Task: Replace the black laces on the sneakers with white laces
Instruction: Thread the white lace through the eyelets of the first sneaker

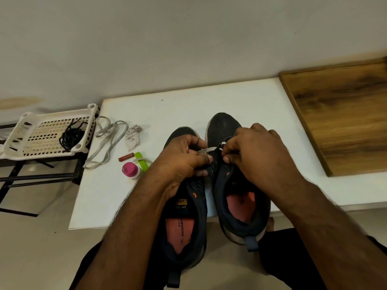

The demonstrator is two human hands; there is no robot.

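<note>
Both hands meet over the right sneaker [226,164] on the tabletop [240,97]: left hand [184,160] and right hand [255,151] each pinch the white lace [206,150]. If the pinched end slips, it could miss its eyelet.

Bare forearms, no sleeves; left hand [184,158], right hand [257,155] ungloved; black shorts [314,248].

sneakers [209,185]: two dark ones lying side by side, toes pointing away
white lace [206,150]: stretching between both sneakers
spare lace [109,141]: lying loose, left
black laces [70,136]: sitting bundled in tray
</note>
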